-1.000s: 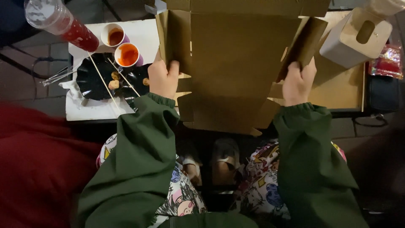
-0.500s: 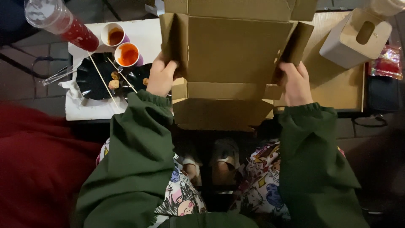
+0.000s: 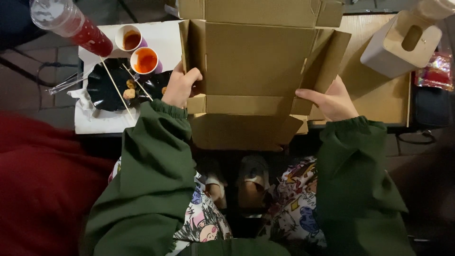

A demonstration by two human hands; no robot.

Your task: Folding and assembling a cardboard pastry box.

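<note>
Both hands, left hand [image 3: 179,87] and right hand [image 3: 332,99], had fingers closed on the side flaps of the light, stiff cardboard box [image 3: 253,61].

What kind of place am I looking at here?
Probably a casual eating spot doubling as a box-folding station: a black plate with skewers and snacks, two sauce cups, and a flat cardboard box that both hands are folding on a wooden table.
</note>
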